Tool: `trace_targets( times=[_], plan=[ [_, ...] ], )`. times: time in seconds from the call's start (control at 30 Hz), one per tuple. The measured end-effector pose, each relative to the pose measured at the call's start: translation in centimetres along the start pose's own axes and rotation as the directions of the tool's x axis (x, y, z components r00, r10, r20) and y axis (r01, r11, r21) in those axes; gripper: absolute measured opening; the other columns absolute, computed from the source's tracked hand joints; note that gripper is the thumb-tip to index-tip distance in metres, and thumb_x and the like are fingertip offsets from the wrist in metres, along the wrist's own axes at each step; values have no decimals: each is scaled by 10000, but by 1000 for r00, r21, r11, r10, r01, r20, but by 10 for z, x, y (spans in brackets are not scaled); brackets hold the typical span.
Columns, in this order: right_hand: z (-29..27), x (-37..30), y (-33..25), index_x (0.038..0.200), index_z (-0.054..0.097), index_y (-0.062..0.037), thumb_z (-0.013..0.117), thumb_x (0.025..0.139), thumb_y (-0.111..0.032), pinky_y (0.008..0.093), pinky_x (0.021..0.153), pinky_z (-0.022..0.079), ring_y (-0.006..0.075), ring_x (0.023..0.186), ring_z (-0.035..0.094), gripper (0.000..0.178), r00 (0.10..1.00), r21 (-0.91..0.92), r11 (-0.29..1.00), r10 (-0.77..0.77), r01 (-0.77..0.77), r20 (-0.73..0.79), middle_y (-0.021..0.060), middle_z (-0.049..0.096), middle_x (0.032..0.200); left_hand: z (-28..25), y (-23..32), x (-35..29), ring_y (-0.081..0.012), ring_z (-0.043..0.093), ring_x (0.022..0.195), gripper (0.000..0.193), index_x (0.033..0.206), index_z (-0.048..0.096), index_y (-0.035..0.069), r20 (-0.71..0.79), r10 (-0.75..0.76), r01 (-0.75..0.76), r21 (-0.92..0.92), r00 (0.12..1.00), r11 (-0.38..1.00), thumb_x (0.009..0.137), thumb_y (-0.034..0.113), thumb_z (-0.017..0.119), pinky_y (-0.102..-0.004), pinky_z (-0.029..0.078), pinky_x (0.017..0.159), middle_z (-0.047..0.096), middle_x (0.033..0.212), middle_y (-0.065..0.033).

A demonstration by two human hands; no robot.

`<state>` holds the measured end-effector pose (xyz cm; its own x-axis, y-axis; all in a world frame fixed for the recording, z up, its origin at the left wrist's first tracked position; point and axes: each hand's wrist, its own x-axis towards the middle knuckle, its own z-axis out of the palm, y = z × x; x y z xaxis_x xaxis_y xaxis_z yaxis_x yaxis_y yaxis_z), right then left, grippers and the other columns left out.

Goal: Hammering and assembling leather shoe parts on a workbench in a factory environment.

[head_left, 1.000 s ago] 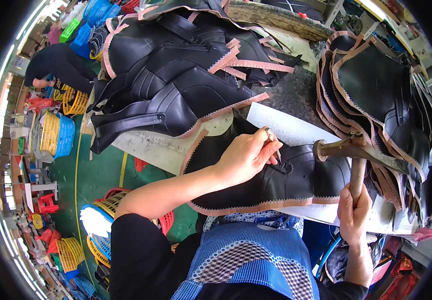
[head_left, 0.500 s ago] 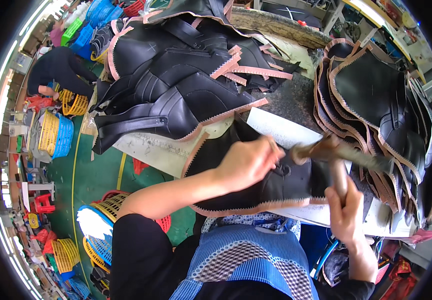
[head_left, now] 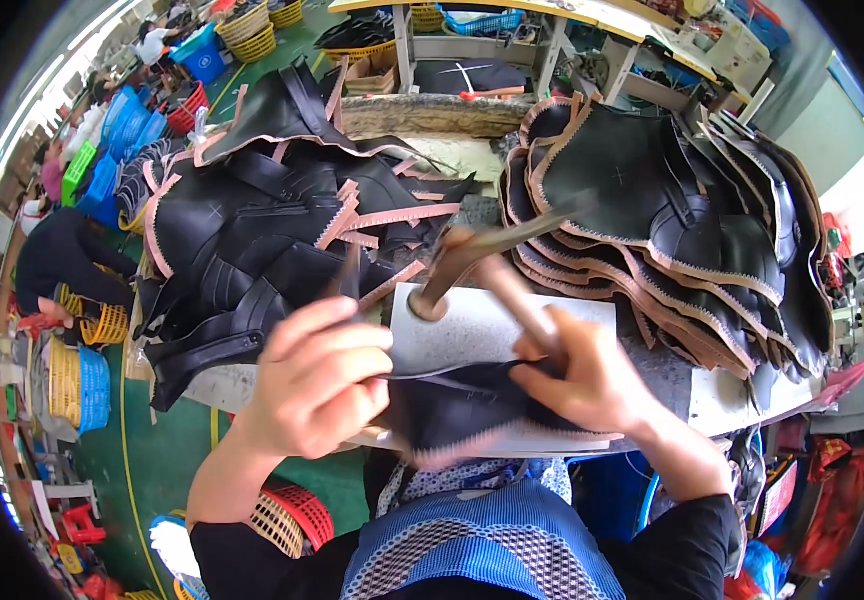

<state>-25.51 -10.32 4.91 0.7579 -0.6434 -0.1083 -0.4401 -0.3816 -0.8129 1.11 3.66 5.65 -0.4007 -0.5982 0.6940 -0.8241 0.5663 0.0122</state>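
Note:
My left hand (head_left: 317, 385) pinches a black leather piece (head_left: 457, 410) with a pinked tan edge, lifted on edge over a pale metal plate (head_left: 482, 325) on the bench. My right hand (head_left: 582, 385) grips the wooden handle of a hammer (head_left: 462, 265) and also touches the same leather piece. The hammer head hangs just above the plate's left part and is motion-blurred.
A heap of black leather pieces with tan edges (head_left: 272, 240) lies to the left and behind. A fanned stack of similar pieces (head_left: 672, 210) fills the right. Coloured plastic baskets (head_left: 77, 380) stand on the green floor at left, where another person (head_left: 62, 260) crouches.
The leather piece lay flat under my left hand; now it is lifted between both hands. The hammer has swung from the right to over the plate.

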Motion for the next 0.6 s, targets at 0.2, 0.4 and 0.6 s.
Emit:
trace_targets(
  times=[0.2, 0.4, 0.6],
  plan=[
    [-134, 13, -19, 805, 590, -40, 737, 780, -34, 248, 594, 410, 70, 640, 466, 150, 788, -250, 967, -113, -53, -605, -39, 507, 698, 23, -10, 7, -321, 610, 1174, 289, 907, 406, 60, -187, -457, 367, -372, 870, 852, 876, 31, 691, -382, 464, 988, 590, 1293, -273],
    [-216, 48, 131, 807, 577, -1, 717, 769, -222, 440, 637, 449, 356, 658, 579, 264, 798, -609, 697, -88, -377, -596, 142, 599, 684, 169, 85, -40, -455, 409, 1358, 688, 1372, 435, -85, 375, 22, 199, -539, 927, 819, 906, 361, 675, -524, 316, 1155, 401, 1483, -301],
    [-275, 23, 231, 976, 639, 29, 711, 928, -362, 378, 654, 434, 225, 685, 516, 400, 717, -602, 648, -121, -467, -686, 119, 592, 840, 104, 74, -47, -309, 660, 755, 198, 962, 581, 24, 465, -98, 431, -693, 880, 578, 950, 216, 628, -437, 516, 648, 652, 793, -114]
  ],
)
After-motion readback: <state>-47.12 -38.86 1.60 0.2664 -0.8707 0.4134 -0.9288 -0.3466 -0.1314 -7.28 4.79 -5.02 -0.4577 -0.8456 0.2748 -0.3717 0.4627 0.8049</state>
